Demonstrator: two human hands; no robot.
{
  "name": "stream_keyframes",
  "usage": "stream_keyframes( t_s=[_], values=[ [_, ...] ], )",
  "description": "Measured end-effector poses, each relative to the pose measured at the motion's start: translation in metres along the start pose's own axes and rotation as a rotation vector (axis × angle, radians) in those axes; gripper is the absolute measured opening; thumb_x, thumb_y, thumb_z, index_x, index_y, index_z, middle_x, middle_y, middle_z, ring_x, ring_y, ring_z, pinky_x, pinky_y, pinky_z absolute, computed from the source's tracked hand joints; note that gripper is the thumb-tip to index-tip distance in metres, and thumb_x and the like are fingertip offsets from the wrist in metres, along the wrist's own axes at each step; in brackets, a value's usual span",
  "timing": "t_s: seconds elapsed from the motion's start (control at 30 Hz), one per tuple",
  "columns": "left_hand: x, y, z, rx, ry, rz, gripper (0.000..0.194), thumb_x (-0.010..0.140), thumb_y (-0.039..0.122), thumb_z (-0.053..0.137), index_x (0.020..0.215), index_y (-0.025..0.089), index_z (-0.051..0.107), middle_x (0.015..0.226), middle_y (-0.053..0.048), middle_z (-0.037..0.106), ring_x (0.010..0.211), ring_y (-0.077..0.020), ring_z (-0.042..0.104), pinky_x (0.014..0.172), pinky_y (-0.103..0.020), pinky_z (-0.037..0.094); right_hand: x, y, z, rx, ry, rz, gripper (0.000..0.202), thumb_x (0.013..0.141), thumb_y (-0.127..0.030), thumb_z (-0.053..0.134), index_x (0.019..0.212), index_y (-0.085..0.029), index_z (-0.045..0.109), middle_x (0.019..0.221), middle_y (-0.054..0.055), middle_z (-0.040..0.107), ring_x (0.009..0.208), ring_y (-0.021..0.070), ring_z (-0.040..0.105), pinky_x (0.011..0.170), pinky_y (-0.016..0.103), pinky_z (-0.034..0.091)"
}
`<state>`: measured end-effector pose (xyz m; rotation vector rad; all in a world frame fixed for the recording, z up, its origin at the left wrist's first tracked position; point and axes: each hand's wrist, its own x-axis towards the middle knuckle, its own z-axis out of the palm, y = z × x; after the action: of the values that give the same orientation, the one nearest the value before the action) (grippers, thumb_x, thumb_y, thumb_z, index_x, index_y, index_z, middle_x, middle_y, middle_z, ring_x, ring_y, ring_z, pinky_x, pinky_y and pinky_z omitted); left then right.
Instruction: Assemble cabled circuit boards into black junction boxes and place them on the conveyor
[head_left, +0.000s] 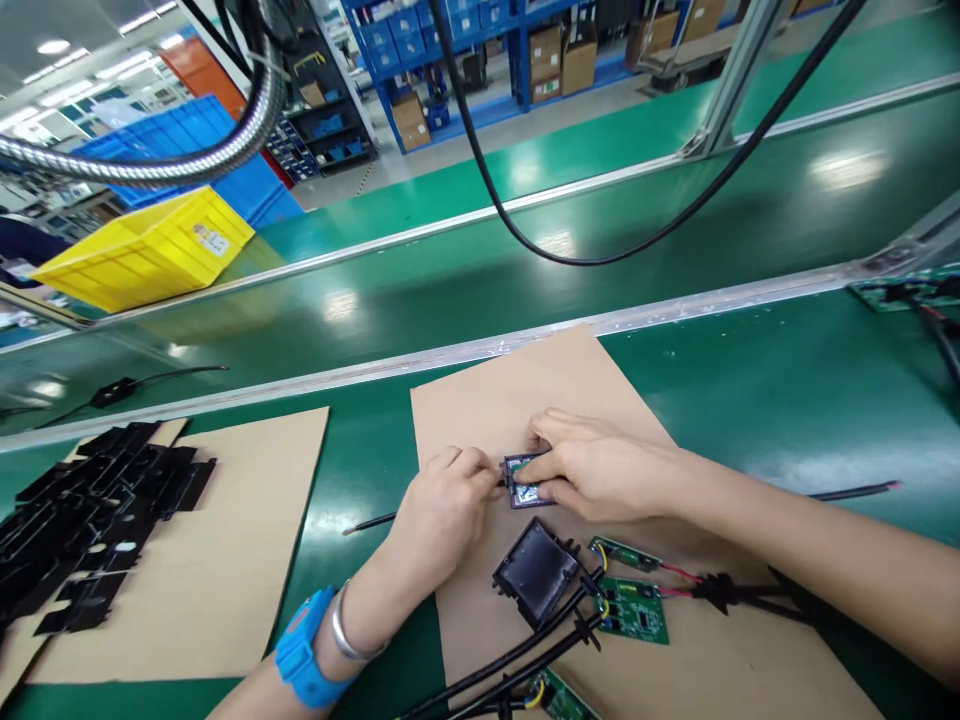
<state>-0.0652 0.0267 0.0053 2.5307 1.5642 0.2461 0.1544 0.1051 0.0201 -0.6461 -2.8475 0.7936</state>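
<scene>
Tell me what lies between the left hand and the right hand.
In the head view, a small black case with a circuit board inside lies there; the right hand touches it.

The right hand (pixel 589 465) covered one end of the small black case (pixel 529 503), and the left hand (pixel 450 510) hid the middle of a dark cable (pixel 371 523) that possibly reached it. The bottom edge cropped a lower circuit board (pixel 564 698); the left edge, a heap of black parts (pixel 97 500).

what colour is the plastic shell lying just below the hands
The plastic shell is black, best seen in the head view.
</scene>
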Motion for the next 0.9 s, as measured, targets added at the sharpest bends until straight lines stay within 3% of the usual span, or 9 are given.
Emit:
stream_keyframes(
  t_s=[0.07,0.13,0.27,0.43,0.63,0.77,0.9],
  values=[
    [0.002,0.000,-0.011,-0.093,0.011,0.052,0.014,0.093,0.016,0.051,0.101,0.017,0.062,0.103,-0.007,0.063,0.094,-0.0204,0.056,0.083,-0.035,0.051,-0.011,0.000,-0.005,0.040,0.030,0.055,0.036,0.087,-0.021,0.056,0.122,-0.029,0.062,0.105,0.007,0.055,0.102,0.0230,0.053,0.087,0.036,0.044],
    [0.004,0.002,-0.017,-0.210,-0.036,0.180,0.017,0.092,0.017,0.052,0.108,0.016,0.059,0.114,-0.008,0.061,0.104,-0.0211,0.056,0.093,-0.036,0.049,-0.021,-0.001,-0.004,0.027,0.069,0.150,0.050,0.084,-0.027,0.062,0.133,-0.024,0.053,0.111,0.009,0.056,0.104,0.0253,0.053,0.087,0.037,0.046],
    [0.009,0.005,-0.009,-0.190,-0.169,0.370,0.031,0.095,0.020,0.048,0.126,0.017,0.051,0.129,-0.007,0.059,0.117,-0.0233,0.053,0.103,-0.041,0.044,-0.024,-0.003,0.010,-0.027,0.093,0.235,0.049,0.078,-0.032,0.070,0.122,-0.014,0.057,0.109,0.012,0.059,0.104,0.0278,0.054,0.088,0.040,0.047],
    [0.015,0.001,0.003,-0.119,-0.137,0.438,0.026,0.100,0.016,0.039,0.120,0.015,0.055,0.127,-0.007,0.062,0.118,-0.0196,0.056,0.107,-0.036,0.043,-0.013,-0.003,0.011,-0.031,0.031,0.185,0.028,0.079,-0.023,0.067,0.105,-0.013,0.061,0.102,0.011,0.060,0.099,0.0252,0.056,0.087,0.037,0.047],
    [0.020,-0.003,-0.002,-0.157,-0.177,0.451,0.022,0.097,0.014,0.038,0.094,0.016,0.060,0.107,-0.009,0.066,0.105,-0.0194,0.061,0.095,-0.035,0.051,-0.011,0.001,0.007,0.025,0.013,0.187,0.036,0.077,-0.024,0.070,0.110,-0.015,0.059,0.103,0.009,0.060,0.097,0.0239,0.056,0.085,0.036,0.048],
    [0.018,-0.002,0.003,-0.152,-0.140,0.469,0.018,0.094,0.011,0.042,0.094,0.015,0.059,0.112,-0.009,0.065,0.106,-0.0198,0.060,0.096,-0.035,0.050,-0.012,0.004,0.013,0.061,0.034,0.185,0.037,0.077,-0.023,0.071,0.111,-0.017,0.058,0.105,0.008,0.060,0.100,0.0229,0.056,0.088,0.035,0.046],
    [0.009,0.004,0.012,-0.118,-0.073,0.374,0.019,0.091,0.007,0.043,0.100,0.013,0.058,0.122,-0.009,0.061,0.114,-0.0226,0.055,0.101,-0.037,0.047,-0.022,0.002,0.011,0.094,0.104,0.259,0.043,0.077,-0.030,0.074,0.114,-0.018,0.056,0.107,0.007,0.062,0.100,0.0215,0.058,0.084,0.031,0.046]
  ],
)
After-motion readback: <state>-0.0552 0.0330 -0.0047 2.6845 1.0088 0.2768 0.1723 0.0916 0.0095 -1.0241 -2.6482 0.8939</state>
